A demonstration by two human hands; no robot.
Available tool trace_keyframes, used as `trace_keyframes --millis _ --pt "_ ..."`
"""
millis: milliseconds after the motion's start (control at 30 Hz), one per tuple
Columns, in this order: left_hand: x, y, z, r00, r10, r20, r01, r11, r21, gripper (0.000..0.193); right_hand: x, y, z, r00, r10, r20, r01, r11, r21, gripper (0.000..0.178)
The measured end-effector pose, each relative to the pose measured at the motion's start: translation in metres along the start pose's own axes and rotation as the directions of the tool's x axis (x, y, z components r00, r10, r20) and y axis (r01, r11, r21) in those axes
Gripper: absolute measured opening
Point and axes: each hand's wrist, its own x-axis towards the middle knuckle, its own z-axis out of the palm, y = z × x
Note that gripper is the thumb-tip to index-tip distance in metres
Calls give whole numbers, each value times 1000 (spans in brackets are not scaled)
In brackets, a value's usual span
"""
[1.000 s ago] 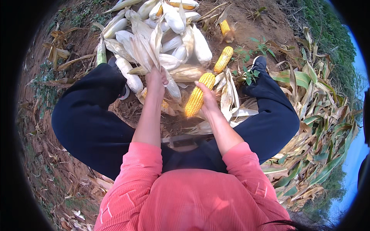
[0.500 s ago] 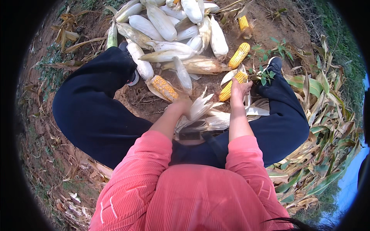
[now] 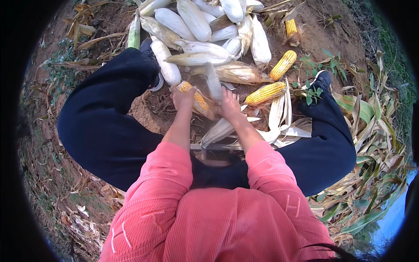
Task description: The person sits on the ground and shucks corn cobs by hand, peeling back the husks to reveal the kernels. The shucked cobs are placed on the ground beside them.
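My left hand [image 3: 183, 97] is closed round the upper end of a partly bared ear of corn [image 3: 200, 102], its yellow and orange kernels showing and brownish silk at its lower end. At that ear's right side, my right hand [image 3: 230, 105] is closed on a pale upright strip of corn husk [image 3: 213, 83]; its fingertips are partly hidden. Just right of it, a bared yellow corncob [image 3: 265, 93] lies on the ground with husks trailing below. Another yellow corncob [image 3: 283, 65] rests a little farther off.
A pile of ears in white husks [image 3: 194, 22] lies ahead of me. A third yellow cob [image 3: 291, 28] is at the far right. Loose husks [image 3: 279, 113] lie between my bent legs, a small green plant [image 3: 313, 94] by my right shoe, and dry stalks [image 3: 371, 144] along the right.
My right hand has let go of the yellow corncob on the right and moved left to the husk strip. My left hand has shifted from the ear's lower end to its upper end.
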Motion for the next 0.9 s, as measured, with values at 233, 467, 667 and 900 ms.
trace_keyframes --millis 233,467,667,900 --pt "5 -4 0 995 93 38 -95 995 42 80 16 18 34 984 -168 66 165 986 38 63" --pt "11 44 -33 900 361 243 -285 911 -298 58 31 -5 7 965 -217 -147 237 961 140 57" --pt "16 100 -84 779 627 -22 -608 745 -276 52 27 6 44 847 -516 130 531 835 -146 38" --pt "2 122 -95 666 745 -39 -732 643 -226 50 -28 83 -2 633 -267 726 742 475 -473 21"
